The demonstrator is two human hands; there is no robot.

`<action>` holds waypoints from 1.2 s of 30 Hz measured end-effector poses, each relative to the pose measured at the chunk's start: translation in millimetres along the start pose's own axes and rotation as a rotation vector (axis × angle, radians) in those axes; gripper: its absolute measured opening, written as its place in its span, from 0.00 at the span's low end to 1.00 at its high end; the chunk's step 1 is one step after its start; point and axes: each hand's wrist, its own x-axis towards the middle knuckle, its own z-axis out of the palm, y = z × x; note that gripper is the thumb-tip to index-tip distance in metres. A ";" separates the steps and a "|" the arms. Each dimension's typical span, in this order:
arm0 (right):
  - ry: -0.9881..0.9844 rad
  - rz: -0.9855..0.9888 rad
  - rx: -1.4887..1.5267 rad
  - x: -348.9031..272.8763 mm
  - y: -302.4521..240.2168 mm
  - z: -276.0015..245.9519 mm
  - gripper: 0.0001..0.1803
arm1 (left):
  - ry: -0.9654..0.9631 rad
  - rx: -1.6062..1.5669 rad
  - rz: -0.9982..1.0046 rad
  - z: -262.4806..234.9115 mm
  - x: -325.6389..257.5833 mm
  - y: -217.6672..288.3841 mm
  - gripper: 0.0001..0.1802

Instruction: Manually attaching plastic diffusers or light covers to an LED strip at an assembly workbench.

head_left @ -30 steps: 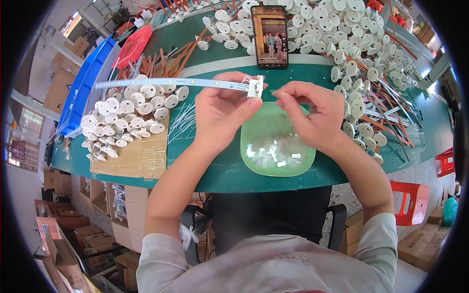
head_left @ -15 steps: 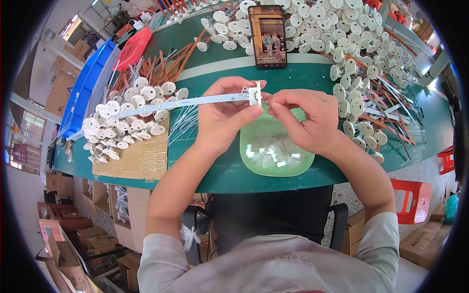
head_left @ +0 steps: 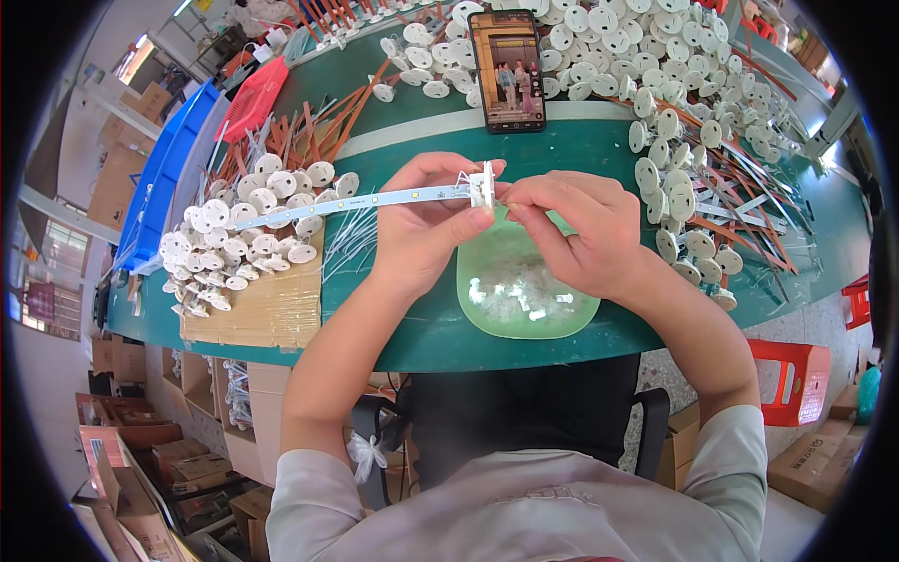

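My left hand (head_left: 421, 220) is closed on an LED light strip (head_left: 356, 202), gripping it by the white round end cap (head_left: 482, 185) between thumb and fingers. The narrow strip points left, over a pile of white round caps (head_left: 257, 220). Close to the cap's right face, my right hand (head_left: 581, 225) pinches thumb and forefinger together. What sits in that pinch is too small to make out. Below both hands lies a light green tray (head_left: 524, 323) with small white and clear bits in it.
A phone (head_left: 508, 70) stands upright at the table's far side. Many capped strips (head_left: 655, 56) cover the far right. On the left are a cardboard sheet (head_left: 253, 318), a blue bin (head_left: 169, 173) and a red basket (head_left: 253, 101). A red stool (head_left: 791, 379) stands at right.
My left hand has shifted the cap slightly left and down. My right hand stays close to it, with the pinch still closed. The picture on the phone has changed.
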 end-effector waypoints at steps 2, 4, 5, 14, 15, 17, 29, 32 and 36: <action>0.002 -0.032 -0.005 0.3 1.7 0.9 0.07 | 0.000 0.057 0.005 1.0 -1.8 -0.4 0.24; 0.003 -0.062 -0.013 -0.5 3.0 1.4 0.08 | 0.000 0.111 0.011 1.5 -2.2 -1.4 0.24; -0.004 -0.060 -0.019 -1.4 3.5 1.8 0.08 | 0.008 0.121 0.009 1.7 -2.2 -1.8 0.24; -0.004 -0.088 -0.098 -2.0 -1.2 3.8 0.09 | 0.052 0.089 -0.044 1.2 -1.0 -7.9 0.24; -0.012 -0.082 -0.105 -2.7 -1.1 3.7 0.09 | 0.059 0.079 -0.051 1.4 -1.1 -8.5 0.23; 0.000 -0.079 -0.105 -2.2 -1.0 4.4 0.10 | 0.041 0.096 -0.022 1.6 -1.2 -9.3 0.22; 0.021 -0.118 -0.180 -4.1 -5.2 6.8 0.12 | 0.052 0.029 -0.035 5.1 -2.7 -9.7 0.19; 0.024 -0.116 -0.189 -4.3 -5.5 7.6 0.12 | 0.066 -0.054 -0.035 7.1 -3.0 -13.4 0.19; -0.001 -0.082 -0.193 -5.6 -5.3 4.8 0.12 | 0.074 -0.094 -0.022 11.8 -2.1 -16.0 0.18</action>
